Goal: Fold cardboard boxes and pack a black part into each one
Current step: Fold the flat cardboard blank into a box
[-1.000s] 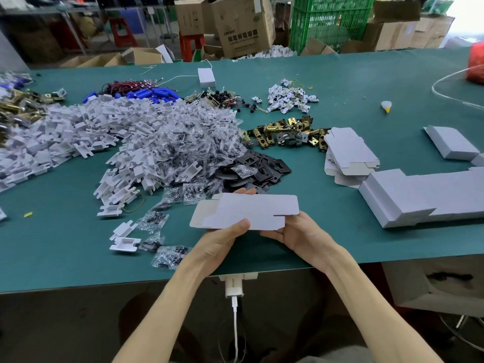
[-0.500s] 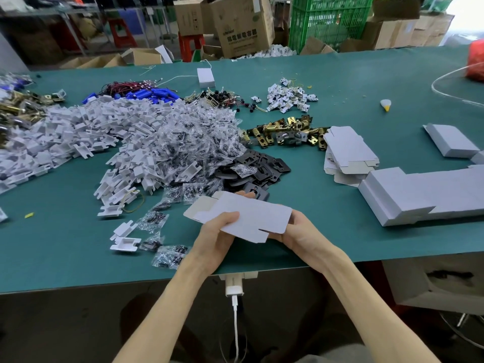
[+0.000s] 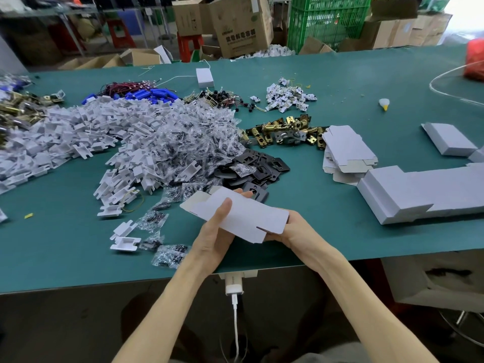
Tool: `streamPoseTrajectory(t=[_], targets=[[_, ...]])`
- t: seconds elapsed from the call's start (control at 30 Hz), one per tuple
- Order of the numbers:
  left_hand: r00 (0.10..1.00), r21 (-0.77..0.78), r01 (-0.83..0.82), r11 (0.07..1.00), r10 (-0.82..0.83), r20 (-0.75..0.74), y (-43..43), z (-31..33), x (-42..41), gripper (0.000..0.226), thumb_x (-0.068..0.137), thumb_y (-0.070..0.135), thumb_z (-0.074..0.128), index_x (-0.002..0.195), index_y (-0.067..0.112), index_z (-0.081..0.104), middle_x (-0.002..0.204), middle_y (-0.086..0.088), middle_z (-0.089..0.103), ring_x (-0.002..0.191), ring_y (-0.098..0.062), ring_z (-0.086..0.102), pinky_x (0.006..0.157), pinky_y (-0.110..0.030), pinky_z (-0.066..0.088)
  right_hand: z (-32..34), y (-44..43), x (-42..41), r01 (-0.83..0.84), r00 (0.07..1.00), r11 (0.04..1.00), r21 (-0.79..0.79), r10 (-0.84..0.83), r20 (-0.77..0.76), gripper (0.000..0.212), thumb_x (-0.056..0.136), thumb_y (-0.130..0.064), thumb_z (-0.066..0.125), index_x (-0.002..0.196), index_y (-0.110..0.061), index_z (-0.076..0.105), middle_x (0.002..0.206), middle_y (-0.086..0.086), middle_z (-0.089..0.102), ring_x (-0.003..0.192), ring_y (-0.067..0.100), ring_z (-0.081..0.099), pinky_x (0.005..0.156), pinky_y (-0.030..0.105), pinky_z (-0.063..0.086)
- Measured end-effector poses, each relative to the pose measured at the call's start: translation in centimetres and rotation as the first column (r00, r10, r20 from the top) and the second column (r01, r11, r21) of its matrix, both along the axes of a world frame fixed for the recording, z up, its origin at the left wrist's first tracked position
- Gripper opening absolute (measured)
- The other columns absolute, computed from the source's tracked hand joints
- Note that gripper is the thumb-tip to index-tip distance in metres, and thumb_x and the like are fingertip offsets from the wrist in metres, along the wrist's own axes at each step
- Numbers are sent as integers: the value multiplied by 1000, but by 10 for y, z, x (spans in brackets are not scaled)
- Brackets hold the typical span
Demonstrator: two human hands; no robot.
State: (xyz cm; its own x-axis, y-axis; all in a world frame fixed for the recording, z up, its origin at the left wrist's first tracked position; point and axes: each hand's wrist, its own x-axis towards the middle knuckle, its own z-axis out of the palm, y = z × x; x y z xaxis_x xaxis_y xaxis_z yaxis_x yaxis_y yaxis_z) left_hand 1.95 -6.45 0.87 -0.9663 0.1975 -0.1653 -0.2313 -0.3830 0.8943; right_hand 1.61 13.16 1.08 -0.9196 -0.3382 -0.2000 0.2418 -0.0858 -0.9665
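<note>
The person is holding a flat, unfolded cardboard box (image 3: 248, 216) in both hands, in the air just in front of the pile of black parts (image 3: 259, 166), on the side nearest the person. The box is lying tilted, with its left end higher and further away and its flaps sticking out at each end.

The left hand (image 3: 212, 239) is gripping the box near its middle, with the thumb pressing on top and the fingers curling underneath. The right hand (image 3: 293, 229) is grasping the right end of the box from below. Most of its fingers are hiding behind the cardboard.

The pile of black parts is lying on the green table (image 3: 340, 87). Touching its left side, a heap of small clear bags (image 3: 188, 142) is spreading out. Further left of that, a wide heap of white plastic pieces (image 3: 86, 127) is lying. Just behind the pile, brass latches (image 3: 285, 131) are lying in a cluster. To the right of the pile, a stack of flat boxes (image 3: 345, 150) is sitting near it. Further right, a row of folded boxes (image 3: 419, 189) is lying along the table. A white plug (image 3: 234, 286) is hanging under the table edge, on the near side of the pile.
</note>
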Motion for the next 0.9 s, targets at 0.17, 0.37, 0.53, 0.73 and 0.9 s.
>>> streamPoseTrajectory(t=[0.17, 0.37, 0.53, 0.73, 0.9], targets=[[998, 129, -31, 991, 25, 50, -2, 0, -1, 102, 61, 72, 87, 137, 9, 62, 139, -17, 66, 129, -33, 64, 95, -44, 59, -3, 3, 1, -9, 999, 993, 120, 14, -42, 36, 81, -17, 75, 116, -13, 70, 111, 5, 76, 107, 25, 71, 95, 37, 57], [999, 70, -21, 997, 18, 45, 0, -1, 2, 102, 42, 89, 80, 104, 7, 80, 112, -21, 73, 108, -36, 71, 100, -50, 57, -4, 9, 3, -19, 998, 1000, -20, 18, -53, 25, 100, -10, 63, 124, -9, 68, 122, 13, 72, 113, 27, 68, 97, 33, 55], [999, -184, -19, 983, 25, 34, 14, 13, -3, 121, 42, 100, 68, 117, 4, 69, 110, -24, 75, 105, -37, 74, 94, -48, 61, 5, -4, 9, -65, 980, 986, 154, 93, -178, 66, 87, -76, 52, 145, -45, 48, 103, -3, 71, 108, 13, 68, 99, 33, 54], [995, -417, -94, 904, 99, -9, 31, 33, -19, 88, 72, 100, 31, 93, 23, 66, 105, -30, 72, 95, -42, 74, 99, -62, 54, 6, -9, 10, -85, 942, 947, 310, 178, -283, 65, 84, -85, 44, 143, -69, 22, 101, -6, 64, 81, -5, 58, 83, 8, 45], [996, -480, -88, 873, 82, -33, 39, 38, -24, 75, 78, 87, 21, 92, 27, 63, 117, -31, 70, 106, -42, 70, 100, -56, 53, 7, -5, 10, -104, 968, 973, 204, 147, -205, 60, 99, -56, 50, 154, -52, 28, 137, 16, 61, 116, 25, 65, 102, 35, 53]])
